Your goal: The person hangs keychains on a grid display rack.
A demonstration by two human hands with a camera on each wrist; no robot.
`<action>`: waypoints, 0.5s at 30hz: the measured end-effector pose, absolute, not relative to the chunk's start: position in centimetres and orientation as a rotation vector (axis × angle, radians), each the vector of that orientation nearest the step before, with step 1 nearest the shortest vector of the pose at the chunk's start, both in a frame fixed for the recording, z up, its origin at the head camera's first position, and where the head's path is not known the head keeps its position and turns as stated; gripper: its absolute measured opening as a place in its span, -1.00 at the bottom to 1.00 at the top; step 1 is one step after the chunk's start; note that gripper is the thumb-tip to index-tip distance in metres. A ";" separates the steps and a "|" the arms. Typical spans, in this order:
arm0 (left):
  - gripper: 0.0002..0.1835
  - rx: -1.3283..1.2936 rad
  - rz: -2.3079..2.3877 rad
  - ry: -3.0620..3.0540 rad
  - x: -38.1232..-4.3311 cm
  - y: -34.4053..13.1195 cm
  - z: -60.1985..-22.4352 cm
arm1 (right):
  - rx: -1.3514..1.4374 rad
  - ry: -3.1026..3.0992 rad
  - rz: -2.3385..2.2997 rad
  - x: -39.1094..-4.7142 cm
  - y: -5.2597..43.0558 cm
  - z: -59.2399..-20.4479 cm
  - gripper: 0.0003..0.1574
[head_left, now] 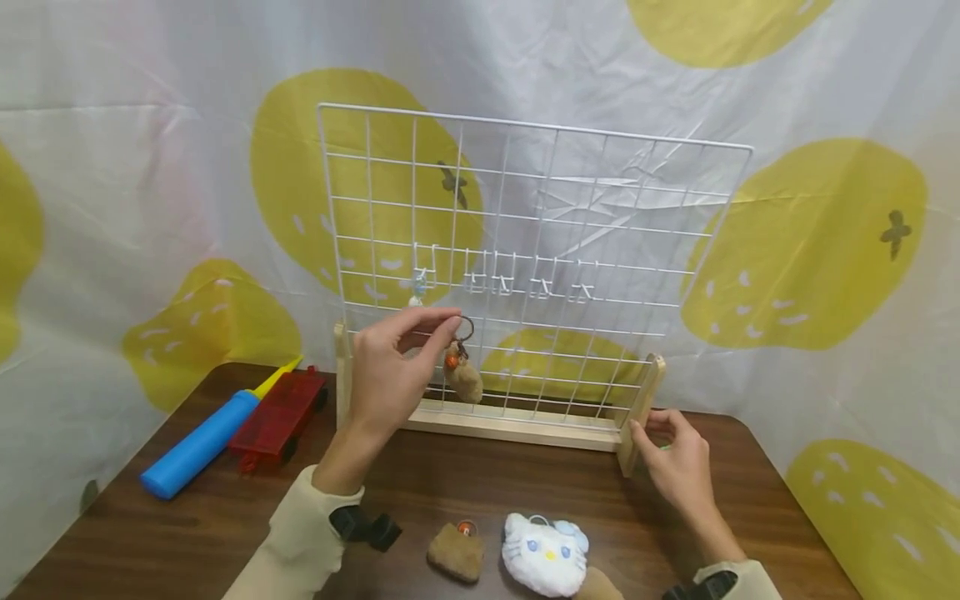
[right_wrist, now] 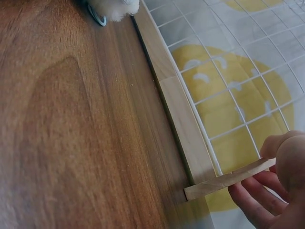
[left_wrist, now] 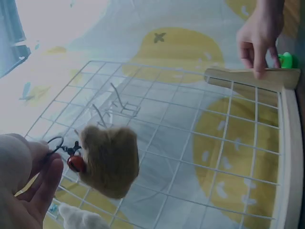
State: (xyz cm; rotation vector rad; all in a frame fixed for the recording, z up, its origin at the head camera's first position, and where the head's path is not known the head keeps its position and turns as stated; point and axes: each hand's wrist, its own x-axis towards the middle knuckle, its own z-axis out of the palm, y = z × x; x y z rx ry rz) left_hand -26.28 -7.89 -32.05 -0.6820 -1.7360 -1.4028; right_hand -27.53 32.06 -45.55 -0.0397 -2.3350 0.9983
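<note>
My left hand (head_left: 393, 367) pinches the metal ring (head_left: 467, 328) of a brown plush keychain (left_wrist: 112, 160) with an orange bell. It hangs in front of a white wire grid rack (head_left: 557, 128), below its row of hooks (head_left: 542, 288). A pale blue and white charm (head_left: 418, 287) hangs on the leftmost hook; the other hooks look bare. At the rack's right end, my right hand (head_left: 678, 462) holds the wooden side foot (right_wrist: 231, 180) between thumb and fingers. Nearer me on the table lie a white cat-face plush (head_left: 546, 557) and a brown plush keychain (head_left: 457, 552).
At the table's left lie a blue hand pump (head_left: 198, 446) with a yellow nozzle and a red toy cart (head_left: 279, 417). Another brown plush (head_left: 597, 585) is partly hidden behind the cat. Something green (left_wrist: 287, 60) sits beside the right foot. A patterned curtain (head_left: 825, 250) hangs close behind.
</note>
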 end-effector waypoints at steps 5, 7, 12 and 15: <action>-0.86 -0.646 -1.372 -1.665 -26.5 -7.2 -31.1 | -0.035 -2.339 0.999 -27.6 32.2 -45.6 -0.76; -0.86 -0.627 -1.359 -1.644 -26.7 -7.0 -30.7 | -0.036 -2.339 1.003 -27.6 32.3 -45.7 -0.76; -0.85 -0.590 -1.312 -1.645 -27.4 -6.4 -29.6 | -0.037 -2.326 1.006 -27.6 32.3 -45.7 -0.77; -0.83 -0.585 -1.276 -1.659 -27.9 -6.1 -29.2 | -0.033 -2.331 0.996 -27.6 32.3 -45.8 -0.76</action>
